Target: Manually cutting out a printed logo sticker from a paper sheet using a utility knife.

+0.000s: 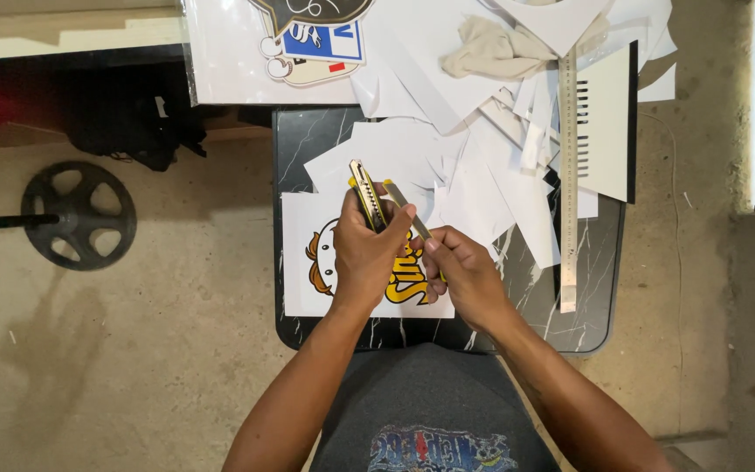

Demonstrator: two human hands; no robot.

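At frame centre, the left hand (362, 253) gripped a yellow utility knife (367, 194) upright, while the right hand (465, 275) pinched its pulled-out blade strip (410, 212), above a cartoon sticker sheet (301, 262) on the dark marble counter (600, 280), steel ruler (569, 175) and paper offcuts (482, 166) upper right

My hands over the small table

My left hand (364, 253) and right hand (465, 275) hold a utility knife (369, 194) above a printed sheet (303, 288); paper scraps (474, 166) lie behind, a ruler (569, 175) to the right.

Bare forearms, dark grey shirt (430, 411) (blue printed graphic)
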